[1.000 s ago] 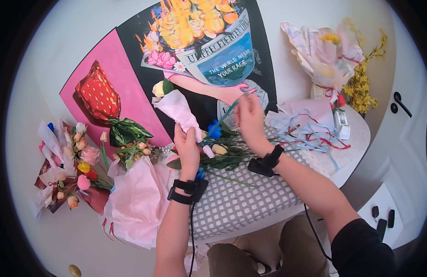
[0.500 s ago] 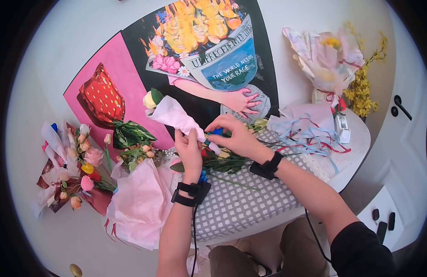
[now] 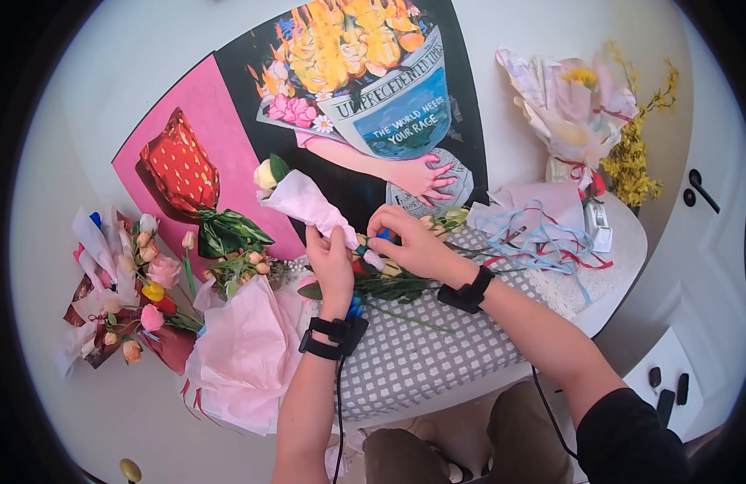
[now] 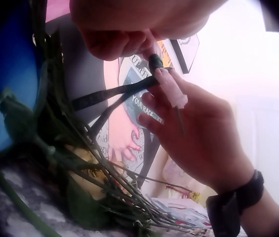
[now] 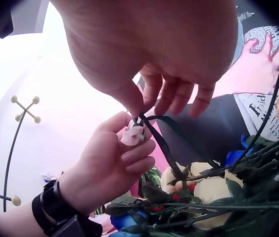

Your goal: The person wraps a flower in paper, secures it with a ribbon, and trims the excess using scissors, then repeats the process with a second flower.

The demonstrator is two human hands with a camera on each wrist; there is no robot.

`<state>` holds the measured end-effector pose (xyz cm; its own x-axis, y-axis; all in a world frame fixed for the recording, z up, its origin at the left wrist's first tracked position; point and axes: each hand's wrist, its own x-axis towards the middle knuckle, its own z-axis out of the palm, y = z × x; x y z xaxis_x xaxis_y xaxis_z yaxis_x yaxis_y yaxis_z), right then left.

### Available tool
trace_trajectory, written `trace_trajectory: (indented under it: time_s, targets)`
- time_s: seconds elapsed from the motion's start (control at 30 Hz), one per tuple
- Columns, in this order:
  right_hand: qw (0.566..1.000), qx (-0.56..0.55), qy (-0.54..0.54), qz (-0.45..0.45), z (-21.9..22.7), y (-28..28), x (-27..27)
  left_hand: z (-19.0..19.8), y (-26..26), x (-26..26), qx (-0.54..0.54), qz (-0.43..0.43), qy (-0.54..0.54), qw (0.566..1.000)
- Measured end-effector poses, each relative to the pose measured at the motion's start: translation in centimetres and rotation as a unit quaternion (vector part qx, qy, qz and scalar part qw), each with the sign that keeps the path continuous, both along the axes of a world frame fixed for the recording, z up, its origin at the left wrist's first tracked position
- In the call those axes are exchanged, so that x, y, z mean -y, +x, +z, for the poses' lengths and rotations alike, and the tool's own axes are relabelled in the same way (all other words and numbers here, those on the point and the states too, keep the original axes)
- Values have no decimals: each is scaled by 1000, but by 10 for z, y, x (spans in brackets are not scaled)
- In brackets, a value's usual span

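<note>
My left hand (image 3: 331,262) grips a single white rose (image 3: 266,174) wrapped in pale pink paper (image 3: 308,204), holding it tilted with the bloom toward the upper left. Below the grip, the paper's bottom end (image 4: 171,90) pokes out with a thin bit of stem. A dark green ribbon (image 5: 163,150) goes round the wrap there, its loose ends hanging toward the table. Close against that spot, my right hand (image 3: 417,248) pinches the ribbon between thumb and forefinger, the other fingers loosely bent.
Loose flower stems (image 3: 401,288) lie under the hands on the grey checked cloth (image 3: 429,347). Pink paper (image 3: 240,355) and bouquets (image 3: 139,290) are at left. Tangled ribbons (image 3: 542,238), a tape dispenser (image 3: 599,226) and a wrapped bouquet (image 3: 570,113) stand at right. Paintings (image 3: 365,97) lean behind.
My right hand has come down from holding the ribbon stretched up and right to the wrap's lower end. The wrapped rose has tipped further left in my left hand.
</note>
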<state>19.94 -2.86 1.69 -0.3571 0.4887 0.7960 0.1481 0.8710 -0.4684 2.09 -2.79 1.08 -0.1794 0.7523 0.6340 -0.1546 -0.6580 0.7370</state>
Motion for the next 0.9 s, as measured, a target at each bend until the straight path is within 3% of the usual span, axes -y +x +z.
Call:
trace_trajectory:
  time_s: [0.13,0.2,0.33,0.4,0.5,0.53,0.6,0.63,0.7,0.9]
  targets:
    - [996,-20,-84,6,-4,-1,2,2,0,1,16,7,-2,1000]
    - [966,-67,-242,60,-1,-1,2,1,-1,0,16,5,-3,1000]
    - [975,-122,-177,52,11,0,11,2,-1,2,5,15,-6,1000]
    - [994,-106,15,-38,10,0,6,4,1,4,5,14,-5,1000]
    - [990,-111,90,-19,6,-1,-7,3,1,4,1,17,-7,1000]
    - [990,-111,90,-18,3,0,-8,2,1,3,-3,22,-9,1000]
    - [997,-63,-47,26,2,0,1,1,2,1,-6,34,2,999]
    - [997,-63,-47,26,2,-1,4,1,3,0,-10,46,13,999]
    - [987,-42,-146,57,4,-4,12,2,3,0,-11,48,19,999]
    - [998,-9,-54,22,6,-3,11,3,3,1,-4,46,20,999]
